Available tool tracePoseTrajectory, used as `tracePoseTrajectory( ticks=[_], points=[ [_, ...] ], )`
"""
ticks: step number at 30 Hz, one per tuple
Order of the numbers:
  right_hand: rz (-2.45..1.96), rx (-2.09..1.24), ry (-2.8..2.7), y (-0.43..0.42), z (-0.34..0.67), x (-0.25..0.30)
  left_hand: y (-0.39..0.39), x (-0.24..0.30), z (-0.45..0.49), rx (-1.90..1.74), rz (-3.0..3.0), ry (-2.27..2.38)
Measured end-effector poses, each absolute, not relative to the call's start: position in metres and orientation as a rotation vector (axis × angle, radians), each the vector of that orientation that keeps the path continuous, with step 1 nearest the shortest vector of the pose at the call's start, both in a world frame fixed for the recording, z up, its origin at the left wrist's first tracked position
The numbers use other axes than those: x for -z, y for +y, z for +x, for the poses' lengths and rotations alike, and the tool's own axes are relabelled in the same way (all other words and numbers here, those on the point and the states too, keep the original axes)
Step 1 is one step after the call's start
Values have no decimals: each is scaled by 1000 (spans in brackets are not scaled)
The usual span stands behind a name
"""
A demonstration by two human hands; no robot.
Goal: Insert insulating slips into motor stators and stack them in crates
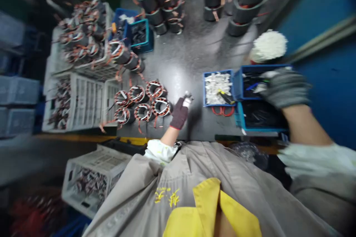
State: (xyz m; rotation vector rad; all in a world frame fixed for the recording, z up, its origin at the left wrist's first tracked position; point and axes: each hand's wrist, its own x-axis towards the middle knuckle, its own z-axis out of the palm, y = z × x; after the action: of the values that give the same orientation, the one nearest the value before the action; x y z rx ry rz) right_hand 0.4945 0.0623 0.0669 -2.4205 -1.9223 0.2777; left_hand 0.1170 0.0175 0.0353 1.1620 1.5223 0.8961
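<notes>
My left hand [179, 113], in a dark knit glove with a red cuff, pinches a small white piece [187, 100] above the dark table [194, 59]. Just left of it stands a group of wound motor stators [141, 104] with red-and-white windings and orange leads. My right hand [286, 88], in a grey knit glove, is over a blue bin of black parts [264, 81]. A white item [260, 88] lies at its blurred fingertips, and I cannot tell whether they grip it.
A blue tray of white pieces [217, 89] holds a yellow-handled tool [226, 97], with a red-handled tool [221, 111] below it. Stacked stators [164, 3] stand at the back. White crates of stators [80, 100] sit left, and a white fluffy bundle [268, 46] sits back right.
</notes>
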Motion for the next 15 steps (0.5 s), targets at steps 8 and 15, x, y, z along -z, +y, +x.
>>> tracePoseTrajectory(
  ticks=[8, 15],
  points=[
    [-1624, -1039, -1450, -14, 346, -103, -46, -95, 91, -599, 1765, 1135],
    [-1448, -1419, -1480, -21, 213, -97, -76, -115, -12, -294, 1868, 1460]
  ],
)
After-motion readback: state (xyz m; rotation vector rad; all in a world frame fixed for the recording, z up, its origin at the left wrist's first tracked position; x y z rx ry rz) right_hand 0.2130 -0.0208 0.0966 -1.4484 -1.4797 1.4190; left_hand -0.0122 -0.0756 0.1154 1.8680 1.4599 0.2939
